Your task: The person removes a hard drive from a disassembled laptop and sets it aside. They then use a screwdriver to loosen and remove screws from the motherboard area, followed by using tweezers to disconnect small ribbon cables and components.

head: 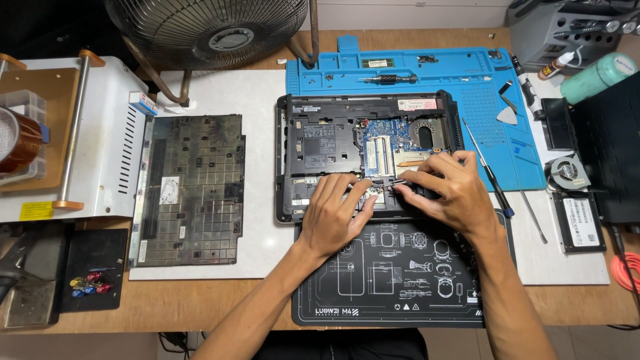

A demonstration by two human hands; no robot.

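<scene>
An opened laptop base (320,137) lies upside down at the middle, its blue circuit board (387,130) and memory slots exposed. My left hand (333,213) rests on its near edge, fingertips pressing by a small card near the front. My right hand (447,187) pinches thin metal tweezers (400,181) whose tips point left at that same small card. Both forearms cross a black work mat (387,280) with white line drawings.
A removed keyboard panel (190,190) lies face down to the left on a white board. A blue repair mat (413,70) holds a screwdriver bit handle and picks. Screwdrivers (490,173), a small fan (568,172) and a drive (579,222) sit right. A large fan (213,27) stands behind.
</scene>
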